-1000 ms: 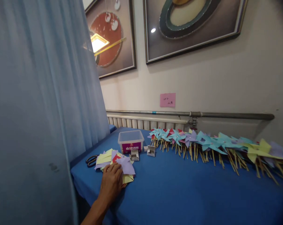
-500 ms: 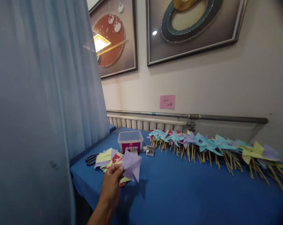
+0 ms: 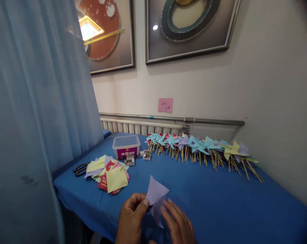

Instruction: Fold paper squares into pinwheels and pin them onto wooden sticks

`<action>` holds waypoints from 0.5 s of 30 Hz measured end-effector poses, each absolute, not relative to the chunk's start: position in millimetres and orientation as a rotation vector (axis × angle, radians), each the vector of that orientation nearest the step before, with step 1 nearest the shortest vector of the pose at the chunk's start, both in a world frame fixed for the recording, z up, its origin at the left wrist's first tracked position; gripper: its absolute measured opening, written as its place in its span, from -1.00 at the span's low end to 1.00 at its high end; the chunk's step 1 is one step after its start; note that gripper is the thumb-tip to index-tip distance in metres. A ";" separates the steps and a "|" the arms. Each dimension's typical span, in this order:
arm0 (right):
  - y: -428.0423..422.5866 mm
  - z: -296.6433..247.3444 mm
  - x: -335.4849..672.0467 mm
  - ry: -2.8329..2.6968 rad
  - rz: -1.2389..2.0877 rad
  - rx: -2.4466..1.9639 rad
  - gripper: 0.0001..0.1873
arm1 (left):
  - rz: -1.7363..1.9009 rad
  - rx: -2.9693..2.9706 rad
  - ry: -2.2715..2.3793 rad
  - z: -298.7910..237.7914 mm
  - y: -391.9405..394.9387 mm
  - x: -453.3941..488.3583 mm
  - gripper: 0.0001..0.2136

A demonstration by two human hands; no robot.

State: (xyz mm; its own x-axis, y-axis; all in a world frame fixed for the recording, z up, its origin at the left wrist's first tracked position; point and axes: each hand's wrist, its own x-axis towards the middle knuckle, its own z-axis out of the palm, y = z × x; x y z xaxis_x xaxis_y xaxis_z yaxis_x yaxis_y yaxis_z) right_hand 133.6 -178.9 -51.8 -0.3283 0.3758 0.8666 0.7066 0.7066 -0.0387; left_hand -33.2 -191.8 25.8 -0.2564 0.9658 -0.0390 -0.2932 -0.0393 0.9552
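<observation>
A lilac sheet of paper [image 3: 155,191], slit into flaps, is pinched between the thumb and fingers of my left hand [image 3: 133,215]. My right hand [image 3: 177,220] is at the paper's right edge, its fingers stretched out against a flap; its thumb is largely hidden. Left of my hands lies a pile of coloured paper squares [image 3: 117,179], yellow, lilac, red and pink. Scissors with black handles [image 3: 80,169] stick out from the pile's far left side.
A clear plastic tub [image 3: 126,149] with a purple label stands behind the pile, near two small open boxes [image 3: 130,160]. Finished paper pinwheels on sticks [image 3: 199,145] lie in a long row along the wall. A blue curtain [image 3: 41,101] hangs at left over the blue tablecloth [image 3: 219,203].
My left hand has brought the lilac paper away from the pile, toward me and to the right. My right hand has come into view at the paper. The view has shifted right.
</observation>
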 end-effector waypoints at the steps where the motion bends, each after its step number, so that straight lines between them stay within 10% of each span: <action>1: -178.4 -47.1 132.2 -1.953 -0.470 -0.842 -0.29 | 1.527 0.826 1.160 27.3 -192.4 -29.0 -0.55; 15: -166.6 -31.3 171.4 -1.889 -0.727 -0.758 -0.51 | 1.390 0.484 0.754 34.6 -195.7 -18.8 -0.58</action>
